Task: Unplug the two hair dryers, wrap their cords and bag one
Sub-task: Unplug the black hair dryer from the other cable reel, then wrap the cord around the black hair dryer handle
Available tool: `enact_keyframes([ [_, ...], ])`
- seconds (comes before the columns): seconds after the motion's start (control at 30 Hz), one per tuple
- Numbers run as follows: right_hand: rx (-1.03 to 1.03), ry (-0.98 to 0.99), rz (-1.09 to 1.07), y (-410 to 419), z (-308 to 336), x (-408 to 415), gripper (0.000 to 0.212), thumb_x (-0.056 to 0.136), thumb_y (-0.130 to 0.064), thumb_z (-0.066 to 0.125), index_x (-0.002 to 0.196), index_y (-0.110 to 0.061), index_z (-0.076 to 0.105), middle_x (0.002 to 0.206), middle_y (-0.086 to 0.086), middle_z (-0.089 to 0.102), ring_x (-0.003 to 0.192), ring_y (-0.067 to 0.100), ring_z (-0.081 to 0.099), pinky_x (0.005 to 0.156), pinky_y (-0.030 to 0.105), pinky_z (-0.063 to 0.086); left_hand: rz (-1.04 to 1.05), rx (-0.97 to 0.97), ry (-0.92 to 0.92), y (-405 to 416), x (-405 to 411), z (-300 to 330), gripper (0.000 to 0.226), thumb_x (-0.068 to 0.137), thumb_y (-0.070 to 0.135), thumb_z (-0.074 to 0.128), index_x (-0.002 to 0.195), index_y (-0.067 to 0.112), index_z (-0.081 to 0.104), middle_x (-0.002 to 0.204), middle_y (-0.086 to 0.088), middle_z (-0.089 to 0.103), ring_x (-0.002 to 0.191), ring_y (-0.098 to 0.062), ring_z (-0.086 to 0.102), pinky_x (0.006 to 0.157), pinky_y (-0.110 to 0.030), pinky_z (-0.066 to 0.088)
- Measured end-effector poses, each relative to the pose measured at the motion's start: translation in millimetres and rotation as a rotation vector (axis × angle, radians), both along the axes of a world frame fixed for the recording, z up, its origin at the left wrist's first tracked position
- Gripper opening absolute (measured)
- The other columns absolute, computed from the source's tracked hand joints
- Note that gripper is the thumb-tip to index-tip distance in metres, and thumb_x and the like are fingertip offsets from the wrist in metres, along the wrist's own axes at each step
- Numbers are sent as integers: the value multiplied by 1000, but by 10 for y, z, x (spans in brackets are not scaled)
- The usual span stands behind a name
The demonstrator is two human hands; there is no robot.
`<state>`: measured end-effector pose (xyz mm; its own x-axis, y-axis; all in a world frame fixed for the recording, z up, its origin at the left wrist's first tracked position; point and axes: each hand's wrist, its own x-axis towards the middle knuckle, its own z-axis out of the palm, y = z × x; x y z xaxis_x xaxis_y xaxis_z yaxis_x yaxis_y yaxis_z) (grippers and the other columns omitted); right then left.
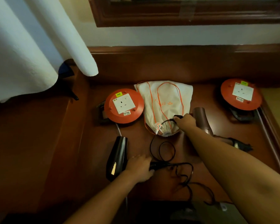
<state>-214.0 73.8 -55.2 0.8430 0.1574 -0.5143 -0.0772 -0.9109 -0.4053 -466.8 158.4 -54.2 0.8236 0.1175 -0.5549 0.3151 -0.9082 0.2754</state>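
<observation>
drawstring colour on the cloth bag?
Orange, on the white cloth bag; drawstring shows best in the head view.

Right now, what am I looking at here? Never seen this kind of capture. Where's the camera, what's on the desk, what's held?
There is no robot: one wide-angle camera worn on a person's head looks down at their bare hands. The wooden desk holds two orange socket reels, both sockets empty, a white drawstring bag, a black hair dryer and a bronze hair dryer. The left hand grips the black dryer's handle. The right hand pinches a black plug over the bag, with the cord trailing loose.
</observation>
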Motion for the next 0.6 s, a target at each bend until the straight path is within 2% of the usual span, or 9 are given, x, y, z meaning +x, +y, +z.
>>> enact_keyframes([
  [0.13, -7, -15, 19, -45, 40, -92, 50, 92, -33, 57, 125, 3, 48, 126, 22, 55, 112, 36, 56, 85, 37, 47, -23, -2, 17, -103, 8, -78, 57, 87, 49, 57, 133, 17, 45, 128, -10, 51, 119, -29, 47, 90, -38, 42],
  [0.27, 70, -111, 99, -146, 223, -273, 46, 92, -25, 57, 128, 1, 46, 129, 25, 47, 111, 39, 53, 88, 35, 44, -9, 13, -29, -170, -23, -95, 47, 92, 42, 53, 131, 16, 45, 123, -13, 52, 109, -32, 54, 80, -36, 45],
  [0.4, 220, -43, 310, -383, 514, -621, 36, 93, -18, 54, 127, -5, 56, 123, 18, 60, 111, 33, 56, 87, 31, 43, 33, -88, -111, -123, -30, 51, 36, 91, 40, 51, 119, 16, 48, 112, -11, 54, 100, -33, 57, 71, -34, 41],
  [0.5, 277, 77, 448, -634, 632, -886, 19, 94, -19, 54, 107, -11, 66, 99, 3, 67, 95, 20, 61, 85, 32, 46, 70, -156, -176, -71, -55, 234, 30, 90, 41, 52, 109, 18, 48, 104, -6, 56, 94, -28, 57, 70, -34, 42],
  [0.57, 392, 209, 409, -765, 780, -1010, 13, 96, -20, 53, 94, -18, 65, 80, -10, 61, 76, 5, 57, 75, 24, 44, 84, -142, -202, -51, -55, 386, 30, 90, 41, 54, 108, 18, 49, 103, -6, 58, 92, -28, 58, 70, -35, 44],
  [0.6, 465, 284, 368, -822, 878, -1062, 14, 97, -23, 52, 93, -19, 65, 79, -12, 61, 73, 0, 56, 72, 20, 42, 99, -123, -229, -47, -45, 483, 31, 89, 41, 54, 108, 17, 49, 103, -6, 59, 92, -28, 58, 71, -35, 45],
])
